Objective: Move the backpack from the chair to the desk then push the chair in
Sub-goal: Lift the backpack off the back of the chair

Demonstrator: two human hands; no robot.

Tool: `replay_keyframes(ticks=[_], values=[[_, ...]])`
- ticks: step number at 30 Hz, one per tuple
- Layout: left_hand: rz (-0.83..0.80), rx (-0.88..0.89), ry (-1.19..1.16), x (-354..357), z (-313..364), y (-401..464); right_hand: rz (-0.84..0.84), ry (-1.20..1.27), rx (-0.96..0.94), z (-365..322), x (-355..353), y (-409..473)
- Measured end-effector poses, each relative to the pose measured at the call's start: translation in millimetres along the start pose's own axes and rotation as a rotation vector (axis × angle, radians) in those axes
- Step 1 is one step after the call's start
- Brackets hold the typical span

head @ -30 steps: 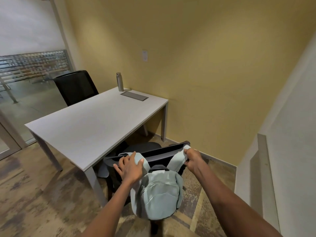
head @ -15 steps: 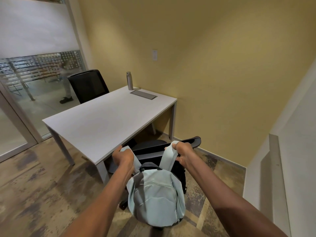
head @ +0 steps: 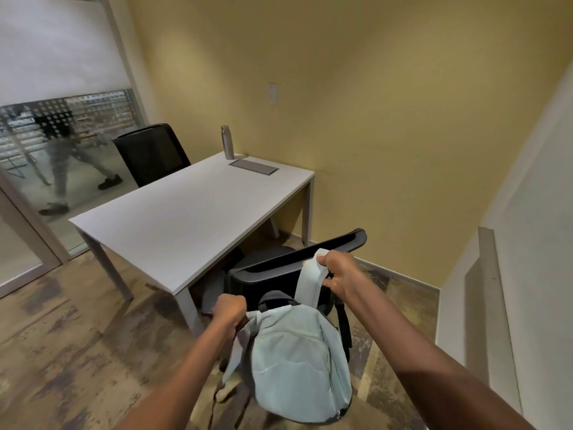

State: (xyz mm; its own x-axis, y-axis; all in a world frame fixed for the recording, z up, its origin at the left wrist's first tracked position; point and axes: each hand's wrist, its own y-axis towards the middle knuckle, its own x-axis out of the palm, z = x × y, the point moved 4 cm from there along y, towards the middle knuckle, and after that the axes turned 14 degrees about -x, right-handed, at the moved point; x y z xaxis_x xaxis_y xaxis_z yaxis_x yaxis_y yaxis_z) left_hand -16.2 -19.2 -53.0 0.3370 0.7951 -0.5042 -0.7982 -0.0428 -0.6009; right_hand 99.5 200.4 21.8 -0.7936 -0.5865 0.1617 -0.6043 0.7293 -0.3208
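1. The left hand (head: 228,309) is clenched on one strap of the pale blue backpack (head: 297,361).
2. The right hand (head: 339,273) grips the other strap, higher.
3. The backpack hangs below both grips, behind the black chair (head: 297,259), not on the desk (head: 186,212).

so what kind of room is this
Probably a small office or meeting room: a plain white desk with a black office chair on its far side, and a frosted glass partition onto a corridor.
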Motion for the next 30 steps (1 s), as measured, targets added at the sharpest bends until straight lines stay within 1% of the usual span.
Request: replay_keyframes(ticks=[2, 4, 7, 8, 10, 13, 17, 19, 20, 22, 24, 27, 28, 30], values=[[-0.158, 0.134, 0.080, 14.4, 1.5, -17.0, 0.018, 0.004, -0.012, -5.3, -5.5, -3.9], [-0.254, 0.299, 0.227, 29.8, 4.8, -33.6, 0.040, 0.008, -0.030, -11.7, -11.9, -9.4], [-0.343, 0.561, 0.430, 50.8, 11.9, -57.3, 0.077, 0.018, -0.059, -22.5, -23.4, -18.7], [-0.357, 0.625, 0.466, 56.8, 15.6, -63.1, 0.095, 0.020, -0.069, -25.9, -28.9, -20.8], [-0.356, 0.698, 0.506, 66.8, 26.9, -70.9, 0.133, 0.018, -0.084, -33.4, -42.0, -25.7], [-0.376, 0.741, 0.499, 79.4, 47.3, -79.2, 0.188, -0.022, -0.109, -44.2, -66.9, -29.9], [-0.534, 0.692, 0.402, 103.7, 69.4, -98.9, 0.262, -0.038, -0.112, -56.1, -99.9, -29.3], [-0.639, 0.636, 0.334, 121.6, 77.8, -116.0, 0.281, -0.095, -0.117, -66.1, -114.7, -27.5], [-0.664, 0.634, 0.320, 130.0, 83.0, -123.4, 0.284, -0.133, -0.127, -71.4, -122.6, -26.2], [-0.647, 0.683, 0.344, 142.7, 95.1, -134.7, 0.275, -0.221, -0.155, -80.2, -138.4, -24.6], [-0.594, 0.740, 0.390, 152.3, 106.8, -143.5, 0.239, -0.375, -0.203, -84.7, -152.7, -21.6], [-0.579, 0.765, 0.438, 162.5, 119.9, -160.1, 0.163, -0.833, -0.308, -82.0, -170.3, -18.0], [-0.589, 0.781, 0.438, 166.7, 124.3, -164.9, 0.069, -0.968, -0.363, -79.0, -173.0, -16.7], [-0.618, 0.812, 0.434, 173.3, 136.2, -173.3, -0.224, -1.178, -0.435, -67.7, -172.9, -14.7]])
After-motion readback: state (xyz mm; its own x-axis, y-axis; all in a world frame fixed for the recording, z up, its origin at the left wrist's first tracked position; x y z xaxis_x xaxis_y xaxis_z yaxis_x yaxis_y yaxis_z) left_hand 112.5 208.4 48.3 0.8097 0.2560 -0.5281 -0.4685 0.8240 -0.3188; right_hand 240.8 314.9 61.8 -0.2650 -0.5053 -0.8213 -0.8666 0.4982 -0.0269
